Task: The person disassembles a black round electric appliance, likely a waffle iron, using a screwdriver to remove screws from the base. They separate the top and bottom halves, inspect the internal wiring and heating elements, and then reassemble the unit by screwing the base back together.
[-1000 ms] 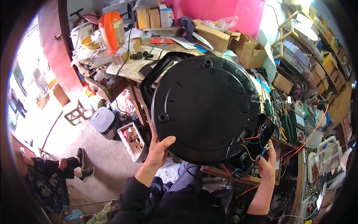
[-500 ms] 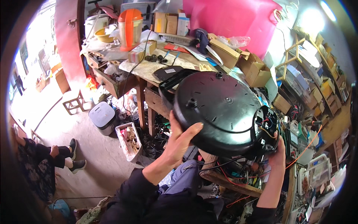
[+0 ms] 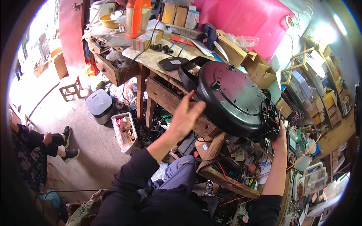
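Note:
A round black electric griddle [image 3: 230,100] is tilted above the bench edge, its slotted underside with short feet facing me. At its right end an open housing [image 3: 270,112] shows loose coloured wires. My right hand [image 3: 279,138] grips the griddle at this housing; its fingers are partly hidden behind it. My left hand [image 3: 184,117] is at the griddle's near left rim with thumb and fingers apart, not wrapped round it; whether the fingertips touch the rim I cannot tell. A black handle loop juts out at the far left of the griddle, next to a flat black panel [image 3: 172,63] on the bench.
The cluttered wooden bench [image 3: 151,62] carries small black parts, cartons and an orange-lidded container [image 3: 138,19]. Below are an open drawer, a grey rice cooker [image 3: 98,103] and a box of scraps [image 3: 125,132]. A dark cable crosses the bench front. Another person sits at left.
The griddle has shifted slightly up and right in view, tilting more. My left hand has loosened from its rim, fingers spreading. My right hand keeps its grip. The whole view has shifted a little.

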The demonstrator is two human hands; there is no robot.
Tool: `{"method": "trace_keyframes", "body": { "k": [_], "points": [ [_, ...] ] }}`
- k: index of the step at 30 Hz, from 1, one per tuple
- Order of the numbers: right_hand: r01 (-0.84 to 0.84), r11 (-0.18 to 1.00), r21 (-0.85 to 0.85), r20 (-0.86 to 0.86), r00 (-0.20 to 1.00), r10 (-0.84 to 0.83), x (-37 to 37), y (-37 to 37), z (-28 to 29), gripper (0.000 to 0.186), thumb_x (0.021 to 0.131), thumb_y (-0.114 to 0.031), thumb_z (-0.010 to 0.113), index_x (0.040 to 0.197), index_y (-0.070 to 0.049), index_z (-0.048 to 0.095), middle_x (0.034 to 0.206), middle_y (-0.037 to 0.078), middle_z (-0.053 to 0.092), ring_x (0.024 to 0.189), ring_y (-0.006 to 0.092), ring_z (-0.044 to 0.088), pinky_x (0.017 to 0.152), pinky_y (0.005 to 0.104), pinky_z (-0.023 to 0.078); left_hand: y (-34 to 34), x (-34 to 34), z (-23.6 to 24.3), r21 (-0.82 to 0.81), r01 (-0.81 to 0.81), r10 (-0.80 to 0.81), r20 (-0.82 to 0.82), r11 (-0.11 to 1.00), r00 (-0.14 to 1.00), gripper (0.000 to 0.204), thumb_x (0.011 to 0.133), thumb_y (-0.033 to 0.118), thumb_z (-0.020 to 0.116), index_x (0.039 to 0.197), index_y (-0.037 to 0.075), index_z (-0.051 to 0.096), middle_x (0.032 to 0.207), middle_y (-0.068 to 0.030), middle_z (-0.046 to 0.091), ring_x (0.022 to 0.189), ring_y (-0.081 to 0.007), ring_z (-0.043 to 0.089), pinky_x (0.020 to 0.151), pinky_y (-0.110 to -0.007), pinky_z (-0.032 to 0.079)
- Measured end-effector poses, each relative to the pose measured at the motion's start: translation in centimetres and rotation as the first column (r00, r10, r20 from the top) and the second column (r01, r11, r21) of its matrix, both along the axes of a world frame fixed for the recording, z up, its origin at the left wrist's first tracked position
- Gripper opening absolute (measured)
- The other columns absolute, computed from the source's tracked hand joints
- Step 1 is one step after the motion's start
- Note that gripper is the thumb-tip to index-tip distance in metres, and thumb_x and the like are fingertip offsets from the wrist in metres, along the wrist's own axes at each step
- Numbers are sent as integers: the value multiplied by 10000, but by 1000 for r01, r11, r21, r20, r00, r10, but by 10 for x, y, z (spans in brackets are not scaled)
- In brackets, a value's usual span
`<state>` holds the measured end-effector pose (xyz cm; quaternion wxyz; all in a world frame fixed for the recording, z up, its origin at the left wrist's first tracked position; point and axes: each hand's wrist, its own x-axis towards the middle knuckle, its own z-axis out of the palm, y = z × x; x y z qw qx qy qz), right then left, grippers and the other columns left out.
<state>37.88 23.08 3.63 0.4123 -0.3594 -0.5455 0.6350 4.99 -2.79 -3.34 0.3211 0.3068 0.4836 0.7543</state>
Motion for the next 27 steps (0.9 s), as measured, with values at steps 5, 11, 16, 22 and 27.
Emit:
{"method": "trace_keyframes", "body": {
  "k": [5, 11, 16, 22, 27],
  "points": [
    [-26, 999, 40, 112, 994, 21, -12, -17, 14, 406, 975, -429, 521, 1222, -122, 618, 1124, 73, 671, 883, 216, 682, 679, 404, 577, 27, -79, -12, 71, -492, 497, -121, 868, 859, 350, 970, 302, 605, 1117, -12, 653, 936, -55, 669, 875, -127, 597, 787, -288, 474],
    [18, 987, 161, 121, 992, -38, -12, -13, 14, 388, 975, -423, 541, 1189, -109, 617, 1068, 36, 660, 794, 153, 667, 524, 329, 551, 74, -146, 25, -164, -635, 392, -663, 755, 638, 524, 779, 382, 706, 1054, -62, 677, 1013, -235, 697, 974, -367, 669, 858, -402, 516],
    [40, 942, 333, 175, 979, -104, -5, -10, 10, 339, 959, -398, 580, 1145, -118, 623, 988, 9, 634, 775, 137, 657, 506, 304, 540, 73, -145, 62, -334, -575, 101, -798, 747, 594, 351, 731, 239, 679, 899, -68, 698, 942, -279, 690, 905, -427, 679, 812, -455, 543],
    [-57, 923, 381, 290, 955, -61, -9, -21, 22, 245, 921, -333, 645, 1020, -110, 663, 913, -6, 623, 735, 115, 626, 504, 276, 491, 71, -149, 92, -137, -617, 189, -881, 775, 434, 430, 696, 302, 719, 870, -91, 689, 893, -314, 675, 889, -428, 683, 788, -466, 546],
    [-69, 877, 476, 216, 975, -41, 0, -2, 15, 237, 927, -270, 641, 921, -35, 672, 814, -9, 631, 680, 75, 555, 587, 223, 412, 90, -155, 111, -151, -577, 169, -870, 803, 464, 334, 723, 227, 691, 739, -105, 662, 716, -235, 683, 670, -333, 709, 627, -416, 579]
  ]
}}
